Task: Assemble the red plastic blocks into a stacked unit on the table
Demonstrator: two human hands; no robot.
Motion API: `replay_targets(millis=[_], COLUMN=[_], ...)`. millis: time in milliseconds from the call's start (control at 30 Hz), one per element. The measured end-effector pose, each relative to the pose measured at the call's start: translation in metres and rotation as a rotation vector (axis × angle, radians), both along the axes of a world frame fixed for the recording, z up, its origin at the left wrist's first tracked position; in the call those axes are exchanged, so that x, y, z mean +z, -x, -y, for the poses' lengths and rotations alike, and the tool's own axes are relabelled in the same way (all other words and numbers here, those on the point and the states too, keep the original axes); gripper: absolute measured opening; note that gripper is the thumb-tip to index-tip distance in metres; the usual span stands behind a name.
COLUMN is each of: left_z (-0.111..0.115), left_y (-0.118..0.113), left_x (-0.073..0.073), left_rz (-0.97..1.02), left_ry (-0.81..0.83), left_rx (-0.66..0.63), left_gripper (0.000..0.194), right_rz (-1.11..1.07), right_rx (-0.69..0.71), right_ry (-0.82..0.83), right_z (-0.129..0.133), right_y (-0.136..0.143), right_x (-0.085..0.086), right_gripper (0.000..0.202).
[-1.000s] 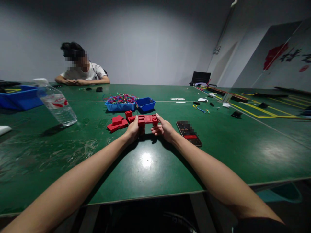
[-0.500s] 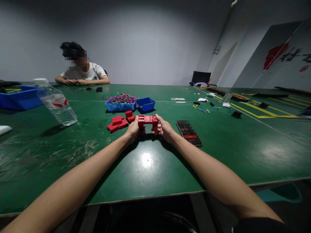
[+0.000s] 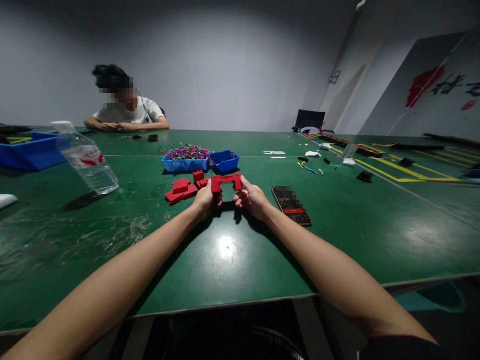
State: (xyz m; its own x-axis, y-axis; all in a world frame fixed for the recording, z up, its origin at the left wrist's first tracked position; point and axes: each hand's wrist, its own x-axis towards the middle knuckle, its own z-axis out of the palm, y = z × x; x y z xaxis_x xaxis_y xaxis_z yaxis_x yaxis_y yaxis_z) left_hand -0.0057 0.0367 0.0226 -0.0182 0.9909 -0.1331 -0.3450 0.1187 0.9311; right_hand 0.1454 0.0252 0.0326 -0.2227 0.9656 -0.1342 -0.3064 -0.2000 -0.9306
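Observation:
Between both hands, a little above the green table [image 3: 180,270], is a red bracket-like part [image 3: 227,180] with a thin bar across its top and a block at either end. My left hand [image 3: 207,199] grips the left block with thumb and fingers. The right block is pinched by my right hand [image 3: 252,198], its fingers curled below. Several other red blocks [image 3: 180,191] lie just left of my left hand, some stacked on each other. Part of one red piece [image 3: 202,183] is hidden behind my left thumb.
Beyond my hands stand a blue bin of coloured wires [image 3: 186,165] and a second blue bin [image 3: 225,161]. A phone [image 3: 291,206] lies at right, a tilted water bottle [image 3: 88,159] at left. Small pliers [image 3: 309,169] lie farther off. A person [image 3: 127,107] sits across the table.
The red part has been tilted in my hands: its slotted upper face showed before, and now a smoother side with an open gap faces me. My arms have barely moved.

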Motion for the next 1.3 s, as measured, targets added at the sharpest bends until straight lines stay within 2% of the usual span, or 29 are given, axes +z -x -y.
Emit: replay_targets(millis=[267, 400, 533, 633, 767, 1100, 1300], left_z=[0.001, 0.000, 0.004, 0.010, 0.014, 0.006, 0.010], left_y=[0.000, 0.001, 0.000, -0.001, -0.003, 0.001, -0.003], left_x=[0.000, -0.002, -0.003, -0.003, -0.004, -0.012, -0.007], left_rz=[-0.008, 0.023, 0.021, -0.049, -0.135, -0.200, -0.170], left_ry=[-0.008, 0.004, -0.116, -0.196, -0.214, -0.240, -0.231], left_rx=[-0.015, -0.026, -0.153, -0.244, -0.305, -0.261, -0.202], left_gripper=[0.039, 0.048, 0.052, 0.055, 0.057, 0.062, 0.057], right_rz=[0.046, 0.095, 0.090, 0.056, 0.050, 0.062, 0.052], right_rx=[-0.004, -0.104, -0.186, -0.161, -0.104, -0.074, -0.098], right_ry=[-0.044, 0.013, 0.066, 0.049, 0.034, 0.057, 0.048], right_z=[-0.001, 0.000, -0.003, -0.006, -0.005, -0.003, -0.005], right_y=[-0.001, 0.004, 0.007, 0.007, 0.006, 0.005, 0.006], right_x=[-0.003, -0.001, -0.005, -0.009, -0.011, -0.007, -0.009], right_gripper=[0.049, 0.043, 0.033, 0.029, 0.029, 0.030, 0.030])
